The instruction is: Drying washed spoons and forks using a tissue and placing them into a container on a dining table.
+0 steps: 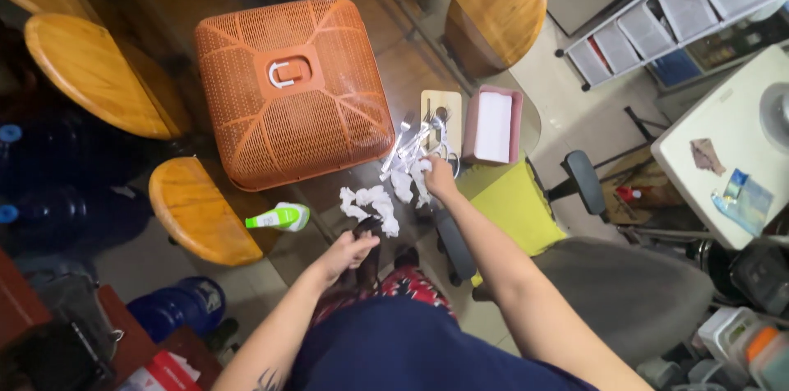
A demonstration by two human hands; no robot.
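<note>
Head view, looking straight down onto a glass surface (345,194). Right hand (438,180) out over a heap of spoons and forks (419,132), fingers closed on a crumpled white tissue (408,180) at the near edge of the heap, just in front of a small pale board (441,103). Left hand (349,250) nearer the body, fingers curled around something dark (367,228); too small and shadowed to tell what. Second wad of tissue (370,202) lying between the two hands, touching or almost touching the dark thing.

Tissue: feather-light, soft, no stiffness, likely to tear if damp and tugged; best pinched by a bunched fold, not a loose corner. Cutlery: light but hard and smooth, probably slippery on glass and prone to rattle or slide; best taken by the handles, one or two at a time, since tangled together.

Right arm stretched forward and nearly straight, wrist bent slightly down, palm facing the surface. Left arm bent, forearm angled inward, hand low near the edge.

Around: large orange mesh food cover (293,89) just left of the cutlery, pink box (492,125) just right of the board, green-and-white spray bottle (279,217) lying on its side left of the left hand. Wooden stools visible under the glass.
</note>
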